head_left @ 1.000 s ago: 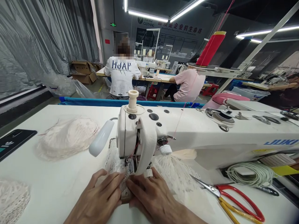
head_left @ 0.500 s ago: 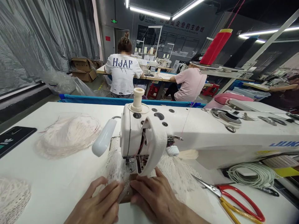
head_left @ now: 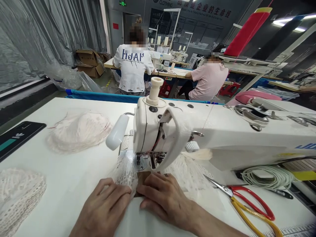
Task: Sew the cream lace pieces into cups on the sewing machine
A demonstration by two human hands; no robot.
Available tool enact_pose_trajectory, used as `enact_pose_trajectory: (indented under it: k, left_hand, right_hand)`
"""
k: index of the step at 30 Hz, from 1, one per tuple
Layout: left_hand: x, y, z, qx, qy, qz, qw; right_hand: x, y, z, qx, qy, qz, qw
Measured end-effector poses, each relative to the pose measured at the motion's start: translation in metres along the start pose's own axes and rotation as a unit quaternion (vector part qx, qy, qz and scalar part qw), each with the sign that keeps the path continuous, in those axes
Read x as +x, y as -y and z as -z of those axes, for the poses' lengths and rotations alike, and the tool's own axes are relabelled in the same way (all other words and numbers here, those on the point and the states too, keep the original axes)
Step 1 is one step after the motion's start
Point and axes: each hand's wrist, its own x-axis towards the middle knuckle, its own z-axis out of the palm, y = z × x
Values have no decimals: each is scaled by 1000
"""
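My left hand (head_left: 105, 207) is closed, its fingertips pinching the edge of a white lace fabric (head_left: 125, 171) just in front of the needle area. My right hand (head_left: 168, 197) lies beside it with bent fingers pressed together at the lace edge; what is under its fingertips is mostly hidden. Between the hands shows a brown plate (head_left: 142, 179). Right above the fingers stands the white sewing machine head (head_left: 160, 131), its presser foot (head_left: 142, 161) close to the lace. More lace (head_left: 190, 171) spreads behind my right hand.
Scissors with red and yellow handles (head_left: 232, 194) lie at the right, near a coil of pale cord (head_left: 269, 179). On the left are two lace piles (head_left: 79, 131) and a dark phone (head_left: 21, 138). A red thread cone (head_left: 247, 33) stands above. Two people (head_left: 134, 65) sit beyond the table.
My view has shifted, so the machine sits further right and higher in the picture. Both hands stay at the lace, with the fingers of my left hand drawn slightly closer together.
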Motion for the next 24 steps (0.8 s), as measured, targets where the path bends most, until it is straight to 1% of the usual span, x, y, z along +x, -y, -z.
enact_pose_trajectory:
  k: [3, 5, 8, 13, 17, 21, 24]
  left_hand:
    - [3, -2, 3, -46, -3, 53, 998]
    - [5, -3, 4, -70, 2, 72, 995]
    - [6, -3, 5, -87, 5, 78, 993]
    - [5, 0, 7, -81, -2, 72, 994]
    - [2, 2, 8, -71, 12, 88, 994]
    - [0, 1, 4, -45, 13, 66, 997]
    - [-2, 0, -1, 24, -1, 11, 1000]
  right_hand:
    - [-1, 0, 0, -12, 12, 11, 1000]
    - [-1, 0, -1, -14, 11, 11, 1000]
    - [0, 1, -1, -17, 12, 5, 1000]
    - [2, 2, -2, -22, 18, 8, 1000]
    - [2, 2, -2, -19, 22, 6, 1000]
    - [2, 1, -2, -30, 26, 28, 999]
    - [2, 1, 0, -38, 28, 36, 998]
